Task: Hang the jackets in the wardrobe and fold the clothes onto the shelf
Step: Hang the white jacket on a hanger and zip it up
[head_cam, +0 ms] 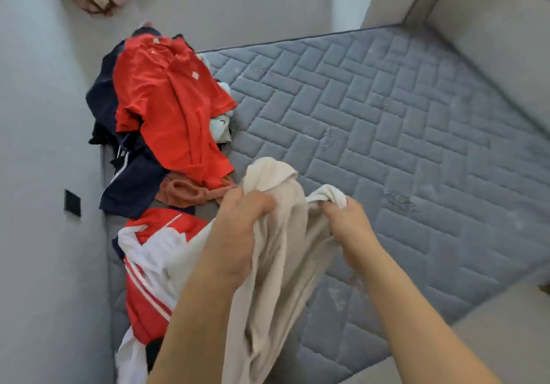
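Head view: both hands' fingers [262, 202] curled around beige garment [276, 252].

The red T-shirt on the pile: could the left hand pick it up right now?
Probably not yet. The left hand grips the beige garment, as does the right hand. The red T-shirt lies uncovered atop the pile, so nothing else blocks it.

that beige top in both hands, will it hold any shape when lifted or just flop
Likely floppy: the beige top bunches where the left hand and right hand grip it, and hangs in loose folds below them. Probably light, since pinched edges carry it. It looks soft and unlikely to slip, though it may spread limp on the mattress.
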